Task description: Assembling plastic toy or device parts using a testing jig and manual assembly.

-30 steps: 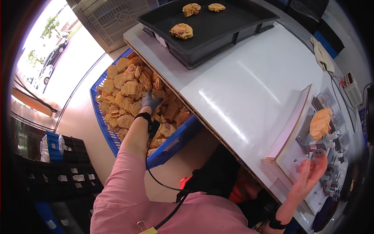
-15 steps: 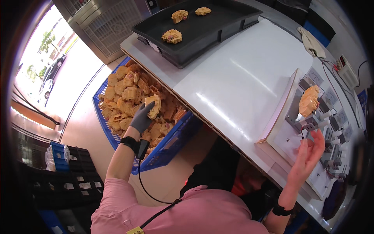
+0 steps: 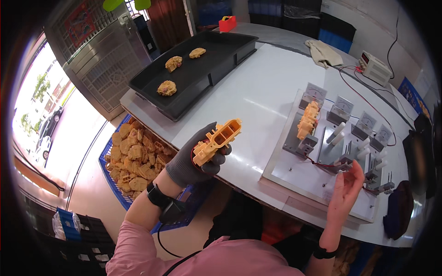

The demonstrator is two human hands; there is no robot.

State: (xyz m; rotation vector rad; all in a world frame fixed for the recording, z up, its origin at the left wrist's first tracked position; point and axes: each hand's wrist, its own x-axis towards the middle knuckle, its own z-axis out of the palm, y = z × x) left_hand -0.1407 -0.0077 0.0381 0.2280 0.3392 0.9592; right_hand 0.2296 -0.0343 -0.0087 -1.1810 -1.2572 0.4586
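My left hand, in a dark grey glove, is closed around a yellow-orange plastic connector housing above the table's near edge. The housing's hollow, oblong opening points up and away from me. At the right, my bare right hand has its fingers slightly apart beside a small grey metal block on the test fixture. Its fingertips are close to that block; whether they touch it I cannot tell. A similar yellow-orange housing sits at the fixture's left station, against another metal block with red and black wires.
A black tray holding three yellowish housings stands at the table's far left. Below the left edge is a blue basket heaped with housings. Dial meters line the fixture's back. Behind lie a cloth and a power supply.
My left hand has lifted the housing from over the basket to above the table edge. The head view has shifted, showing more of the fixture. My right hand stays at the fixture.
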